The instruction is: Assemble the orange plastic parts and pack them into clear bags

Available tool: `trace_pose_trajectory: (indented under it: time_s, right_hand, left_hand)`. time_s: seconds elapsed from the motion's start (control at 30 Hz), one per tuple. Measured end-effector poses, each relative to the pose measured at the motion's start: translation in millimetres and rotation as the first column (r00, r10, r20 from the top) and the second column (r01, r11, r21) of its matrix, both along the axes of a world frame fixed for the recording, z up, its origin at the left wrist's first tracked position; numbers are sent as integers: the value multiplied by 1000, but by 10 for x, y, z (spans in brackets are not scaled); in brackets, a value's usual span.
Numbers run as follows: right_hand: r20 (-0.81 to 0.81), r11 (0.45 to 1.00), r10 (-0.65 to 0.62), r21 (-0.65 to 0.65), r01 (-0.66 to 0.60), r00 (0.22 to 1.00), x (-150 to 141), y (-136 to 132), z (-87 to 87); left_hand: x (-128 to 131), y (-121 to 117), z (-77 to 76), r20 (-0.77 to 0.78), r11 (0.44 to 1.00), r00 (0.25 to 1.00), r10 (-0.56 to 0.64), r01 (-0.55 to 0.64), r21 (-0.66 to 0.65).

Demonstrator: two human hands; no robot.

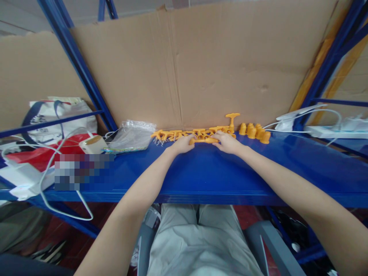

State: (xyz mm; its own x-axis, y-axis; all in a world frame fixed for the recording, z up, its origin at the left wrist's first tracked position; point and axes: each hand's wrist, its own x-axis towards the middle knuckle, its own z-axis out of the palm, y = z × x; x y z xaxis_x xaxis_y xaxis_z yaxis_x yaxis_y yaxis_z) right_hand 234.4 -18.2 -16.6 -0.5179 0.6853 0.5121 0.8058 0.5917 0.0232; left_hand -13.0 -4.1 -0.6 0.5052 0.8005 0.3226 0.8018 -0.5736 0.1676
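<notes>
Near the back of the blue table, my left hand (183,144) has its fingers closed at the left end of a yellow ribbed plastic piece (205,140). My right hand (229,143) is at the other end of that piece, thumb and fingers on either side of it. The piece lies crosswise between both hands, its ends partly covered by my fingers. Right behind it runs a row of yellow T-shaped plastic parts (175,134), with thin wavy metal bits (159,142) at the left. One yellow T-shaped handle (232,119) stands up behind my right hand.
Several yellow bell-shaped caps (252,132) stand to the right. Clear plastic bags (132,136) lie left of the row. White cables, a white adapter (93,144) and a cloth bag (63,120) crowd the far left. Cardboard (218,65) walls the back; a power strip (327,131) sits right.
</notes>
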Motion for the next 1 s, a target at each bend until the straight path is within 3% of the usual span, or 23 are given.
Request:
trace_pose_trajectory:
  time_s: [0.17, 0.37, 0.57, 0.77, 1.0]
  right_hand:
    - [-103, 995, 100, 24, -98, 990, 42, 93, -55]
    - [-122, 991, 132, 27, -130, 984, 69, 122, -70]
    - [-109, 996, 90, 8, -90, 990, 68, 94, -81]
    - [-164, 988, 156, 26, -154, 974, 77, 108, -87]
    - [-249, 981, 162, -66, -184, 955, 96, 181, -87]
  left_hand:
    - [5, 23, -26, 84, 1000, 996, -16, 15, 15]
    - [27, 18, -24, 166, 999, 986, 0, 7, -42]
    - [70, -6, 2, 165, 999, 986, 30, -25, -33]
    - [87, -40, -5, 173, 999, 984, 31, -29, -18]
    - [64, -46, 3, 111, 997, 994, 23, -30, 70]
